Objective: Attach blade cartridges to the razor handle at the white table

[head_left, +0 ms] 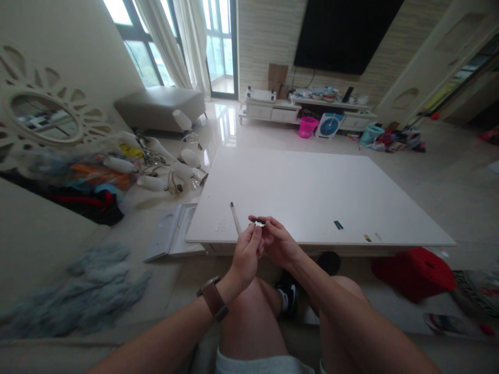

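Note:
My left hand (246, 253) and my right hand (279, 243) meet above the near edge of a white table (304, 192). Both are closed, pinching a small dark green and silvery piece (258, 222) between their fingertips. Its exact kind is too small to make out. Beside my left hand lies a slim white stick with a dark tip (234, 214), perhaps a pen or brush. Left of that is a clear flat piece (221, 224) with small markings. Two dark green strips (338, 225) rest to the right, with a small brown and gold piece (367, 238) and a pale sliver (378, 236) farther along.
Lamp parts with white shades (171, 161) and bagged items stand on the floor at left. An open white box (171, 234) sits against the table's left end. A red stool-like object (415, 272) is at the right front. My legs are under the table edge.

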The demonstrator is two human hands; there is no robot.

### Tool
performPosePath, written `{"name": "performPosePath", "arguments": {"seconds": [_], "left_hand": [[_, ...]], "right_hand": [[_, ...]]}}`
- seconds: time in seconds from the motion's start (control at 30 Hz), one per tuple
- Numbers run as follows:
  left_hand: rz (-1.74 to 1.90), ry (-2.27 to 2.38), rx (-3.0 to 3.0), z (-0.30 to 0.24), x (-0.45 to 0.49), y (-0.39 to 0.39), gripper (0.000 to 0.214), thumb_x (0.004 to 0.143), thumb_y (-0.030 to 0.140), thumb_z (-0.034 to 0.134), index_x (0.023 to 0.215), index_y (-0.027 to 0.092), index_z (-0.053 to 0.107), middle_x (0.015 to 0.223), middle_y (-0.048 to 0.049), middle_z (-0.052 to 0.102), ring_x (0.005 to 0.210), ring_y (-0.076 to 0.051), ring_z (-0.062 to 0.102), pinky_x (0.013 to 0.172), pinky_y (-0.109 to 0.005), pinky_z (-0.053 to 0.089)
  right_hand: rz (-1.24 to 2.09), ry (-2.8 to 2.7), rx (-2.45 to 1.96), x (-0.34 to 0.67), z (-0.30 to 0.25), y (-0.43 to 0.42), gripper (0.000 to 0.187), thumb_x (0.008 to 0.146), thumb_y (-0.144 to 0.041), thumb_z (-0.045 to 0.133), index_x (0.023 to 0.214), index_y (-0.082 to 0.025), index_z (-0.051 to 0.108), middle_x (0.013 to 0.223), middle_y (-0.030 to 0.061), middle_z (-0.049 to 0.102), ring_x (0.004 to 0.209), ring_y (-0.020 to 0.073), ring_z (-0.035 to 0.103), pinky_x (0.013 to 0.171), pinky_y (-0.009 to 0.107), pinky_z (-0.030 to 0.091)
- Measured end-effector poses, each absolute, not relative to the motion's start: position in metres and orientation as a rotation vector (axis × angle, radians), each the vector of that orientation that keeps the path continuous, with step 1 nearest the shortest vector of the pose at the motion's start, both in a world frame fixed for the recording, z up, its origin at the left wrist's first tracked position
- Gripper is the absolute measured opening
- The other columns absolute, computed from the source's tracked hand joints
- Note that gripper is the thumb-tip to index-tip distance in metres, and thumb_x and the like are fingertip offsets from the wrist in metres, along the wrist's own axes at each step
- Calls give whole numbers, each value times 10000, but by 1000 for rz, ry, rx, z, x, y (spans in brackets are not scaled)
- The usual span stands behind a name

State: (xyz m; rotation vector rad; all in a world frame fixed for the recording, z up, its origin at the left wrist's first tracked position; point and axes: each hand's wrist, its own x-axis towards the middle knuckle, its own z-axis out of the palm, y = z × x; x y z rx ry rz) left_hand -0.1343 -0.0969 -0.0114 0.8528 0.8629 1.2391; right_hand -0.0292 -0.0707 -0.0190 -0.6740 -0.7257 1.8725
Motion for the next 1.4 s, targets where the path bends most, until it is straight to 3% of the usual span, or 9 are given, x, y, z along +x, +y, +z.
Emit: {"name": "performPosePath", "arguments": {"seconds": [0.13,0.27,0.63,0.87,1.4], "left_hand": [[1241,875,880,-11,-134,-97,525,830,681,610,744,191,441,509,84,355,418,-57,261,387,-185,203],[1263,851,883,-13,-134,-97,494,847,653,612,770,186,467,515,88,346,421,-57,251,390,-184,207],[1273,843,897,-19,-134,-97,464,879,622,591,790,183,473,539,88,332,433,-56,245,398,-180,216],[1187,815,957,-17,-136,-97,401,908,565,587,939,174,507,588,94,312,453,-55,249,405,-174,201],[1171,839,958,-14,-136,-97,449,889,604,589,861,176,461,573,102,276,458,-53,218,412,-183,180]], "right_hand": [[1821,-691,-665,-30,-22,-71,270,719,-421,830,914,-257,742,1119,23,736,683,125,626,570,243,510],[1839,-620,-642,-31,-25,-72,279,722,-410,831,945,-277,728,1169,5,723,810,143,658,642,251,541],[1854,-636,-621,-32,-25,-75,287,735,-432,822,966,-281,743,1147,-3,724,675,100,617,559,208,502],[1879,-565,-599,-31,-22,-74,278,707,-386,853,929,-249,756,1104,-1,740,780,107,663,669,199,552],[1884,-570,-554,-30,-23,-75,239,752,-367,824,937,-244,737,1204,-11,709,842,107,680,689,206,566]]}}
